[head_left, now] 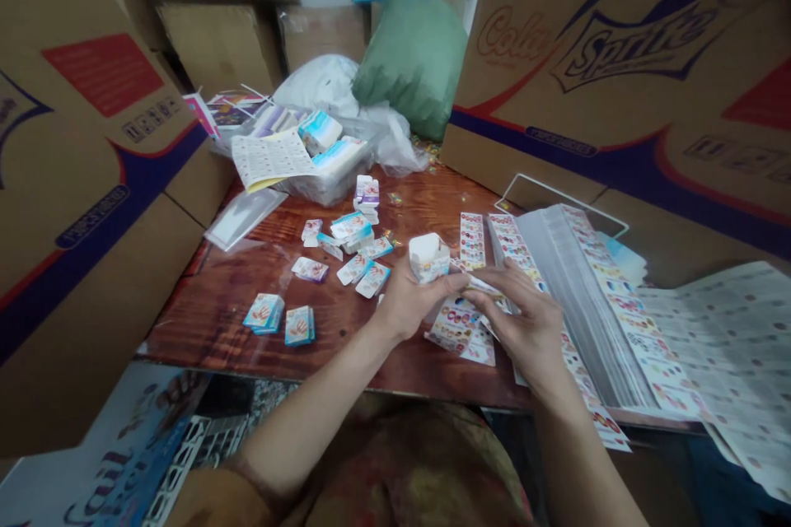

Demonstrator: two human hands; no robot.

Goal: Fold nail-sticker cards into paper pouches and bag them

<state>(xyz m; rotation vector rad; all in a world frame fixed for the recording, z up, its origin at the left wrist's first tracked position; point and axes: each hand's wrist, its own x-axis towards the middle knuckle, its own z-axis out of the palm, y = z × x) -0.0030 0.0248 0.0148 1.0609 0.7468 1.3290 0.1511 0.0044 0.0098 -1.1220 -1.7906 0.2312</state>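
My left hand [409, 296] is closed round a small open white box [428, 256], held upright above the wooden table [247, 296]. My right hand [524, 321] pinches a folded sticker sheet [479, 285] right beside the box's opening. Under both hands lie printed sticker sheets [461, 329]. Several small closed boxes [355, 259] are scattered on the table to the left, with two more [281, 319] near the front edge.
A long stack of sticker sheets [587, 305] lies to the right, with printed paper sheets [729, 346] beyond. Plastic bags with more packs [321, 152] and a green cushion [414, 58] sit at the back. Big cardboard cartons [618, 58] wall in both sides.
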